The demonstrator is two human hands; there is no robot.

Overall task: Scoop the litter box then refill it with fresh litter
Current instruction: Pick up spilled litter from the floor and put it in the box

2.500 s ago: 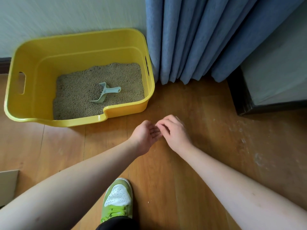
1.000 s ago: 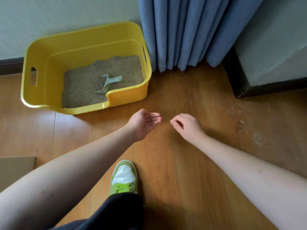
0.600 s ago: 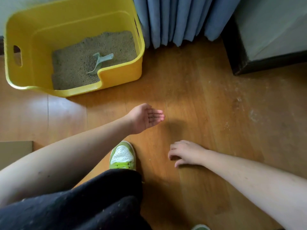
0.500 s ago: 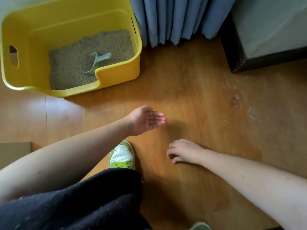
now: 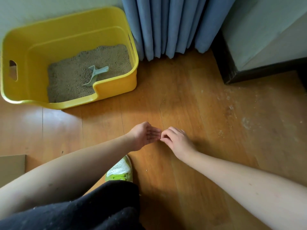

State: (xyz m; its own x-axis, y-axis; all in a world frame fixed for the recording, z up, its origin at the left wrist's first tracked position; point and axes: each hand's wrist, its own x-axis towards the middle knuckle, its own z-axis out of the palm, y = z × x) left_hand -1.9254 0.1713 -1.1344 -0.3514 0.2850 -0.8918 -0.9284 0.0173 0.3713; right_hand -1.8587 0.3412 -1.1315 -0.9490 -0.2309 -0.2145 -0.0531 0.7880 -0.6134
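Since a moment earlier her right hand (image 5: 177,141) had lifted off the wooden floor (image 5: 191,100), fingertips pinched beside the cupped, spread left hand (image 5: 146,135); yellow plastic litter box (image 5: 114,87) sat far left. Drop grains well inside that palm.

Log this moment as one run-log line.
left hand: palm up, cupped | right hand: fingers pinched at left palm, contents unclear | scoop: lying on litter in yellow litter box | stray grains on floor
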